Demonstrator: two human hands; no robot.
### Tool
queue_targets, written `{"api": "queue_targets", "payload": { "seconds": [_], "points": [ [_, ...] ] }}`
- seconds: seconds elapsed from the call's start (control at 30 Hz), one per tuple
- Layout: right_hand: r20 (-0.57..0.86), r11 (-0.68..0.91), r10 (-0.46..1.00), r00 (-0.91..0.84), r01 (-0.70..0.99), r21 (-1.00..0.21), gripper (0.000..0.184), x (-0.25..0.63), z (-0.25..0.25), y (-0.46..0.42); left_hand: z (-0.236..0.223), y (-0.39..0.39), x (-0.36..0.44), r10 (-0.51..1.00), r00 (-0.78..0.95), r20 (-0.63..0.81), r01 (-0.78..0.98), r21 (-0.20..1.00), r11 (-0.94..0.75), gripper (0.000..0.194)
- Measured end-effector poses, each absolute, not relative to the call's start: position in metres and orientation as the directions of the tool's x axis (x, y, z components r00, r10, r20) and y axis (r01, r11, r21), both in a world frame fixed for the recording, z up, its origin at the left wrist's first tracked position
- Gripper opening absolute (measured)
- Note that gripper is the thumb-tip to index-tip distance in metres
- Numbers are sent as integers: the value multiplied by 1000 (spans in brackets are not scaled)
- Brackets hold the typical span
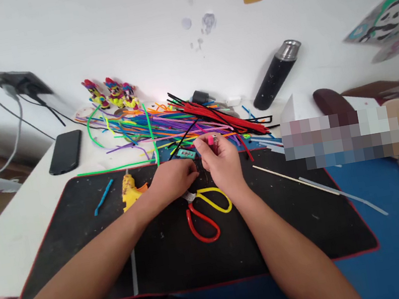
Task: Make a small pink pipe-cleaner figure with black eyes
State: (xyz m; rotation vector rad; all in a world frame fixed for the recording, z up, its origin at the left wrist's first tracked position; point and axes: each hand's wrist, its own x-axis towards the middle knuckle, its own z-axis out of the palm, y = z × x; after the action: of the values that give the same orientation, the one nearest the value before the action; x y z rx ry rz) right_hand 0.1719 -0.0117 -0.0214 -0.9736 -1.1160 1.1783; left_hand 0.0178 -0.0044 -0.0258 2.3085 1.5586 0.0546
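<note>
My right hand [222, 161] is closed around what looks like a lighter [211, 141], a small pink piece with a metal top showing above the fingers. Beside it, my left hand [175, 178] is curled low over the mat, fingers pressed together; whatever it may grip is hidden. Just behind the hands lies a small teal item [186, 154] with a printed picture. Scissors [205, 220] with one red and one yellow handle loop lie below the hands, blades partly covered by my left hand. A yellow glue gun [129, 192] rests left of my left wrist.
A heap of colourful pipe cleaners [165, 124] spreads behind the black mat [99, 258]. A phone [65, 151] lies left, small figurines [113, 92] stand by the wall, and a black flask [277, 75] is at back right. A thin wooden stick [292, 178] lies right.
</note>
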Motion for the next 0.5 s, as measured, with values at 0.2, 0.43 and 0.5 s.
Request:
{"api": "queue_targets", "payload": {
  "seconds": [0.2,0.43,0.5],
  "points": [
    [111,114,993,27,-174,-978,43,171,-24,-11,-26,-4,17,897,420,-139,884,288,-369,21],
    [117,119,993,21,-192,-974,38,170,-25,-11,-18,-4,11,901,419,-108,873,318,-369,28],
    [116,116,993,12,-200,-973,36,169,-25,-11,-15,-3,8,910,401,-107,880,321,-351,29]
  ]
}}
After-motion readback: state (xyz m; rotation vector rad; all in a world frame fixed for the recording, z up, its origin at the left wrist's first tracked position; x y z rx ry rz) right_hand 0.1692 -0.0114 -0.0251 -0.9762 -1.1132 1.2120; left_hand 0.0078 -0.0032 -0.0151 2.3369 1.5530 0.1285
